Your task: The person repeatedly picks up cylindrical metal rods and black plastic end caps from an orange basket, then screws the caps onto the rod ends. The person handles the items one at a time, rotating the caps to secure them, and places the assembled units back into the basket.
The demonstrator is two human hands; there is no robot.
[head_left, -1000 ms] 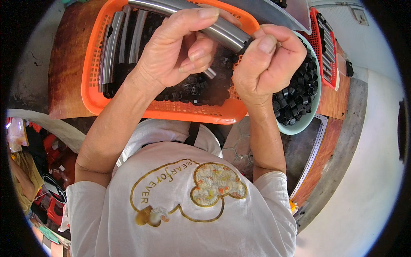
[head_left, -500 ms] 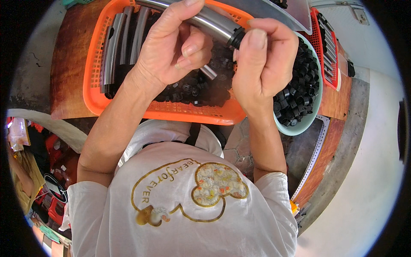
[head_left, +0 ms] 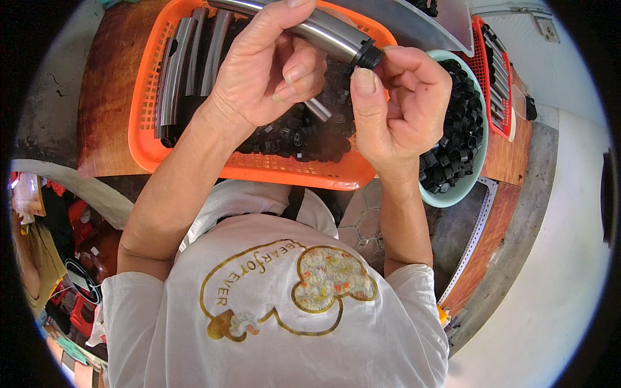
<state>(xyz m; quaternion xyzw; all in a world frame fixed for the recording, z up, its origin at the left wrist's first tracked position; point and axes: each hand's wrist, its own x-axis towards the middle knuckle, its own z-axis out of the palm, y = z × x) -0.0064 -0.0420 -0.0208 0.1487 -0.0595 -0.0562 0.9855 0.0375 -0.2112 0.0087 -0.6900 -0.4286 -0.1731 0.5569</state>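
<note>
My left hand (head_left: 268, 68) is closed round a shiny metal tube (head_left: 330, 35), which slants down to the right above an orange basket (head_left: 284, 168). A black plastic end fitting (head_left: 370, 55) with a ridged rim sits in the tube's right end. Beside that fitting is my right hand (head_left: 404, 103). Its thumb and bent fingers are apart; the index fingertip is close to the rim, and whether it touches cannot be seen. More metal tubes (head_left: 176, 77) lean at the basket's left side, with small dark parts (head_left: 297, 136) lying in its bottom.
A pale green bowl (head_left: 480, 145) full of black plastic fittings (head_left: 453, 152) stands to the right on the wooden table (head_left: 107, 97). Behind it are a red basket of tubes (head_left: 497, 77) and a clear plastic bin (head_left: 446, 22). A wall (head_left: 556, 258) rises at the right.
My right thumb and fingers have loosened from the end fitting, and the thumb has dropped below it. More of the fitting shows. The tube has shifted slightly right.
</note>
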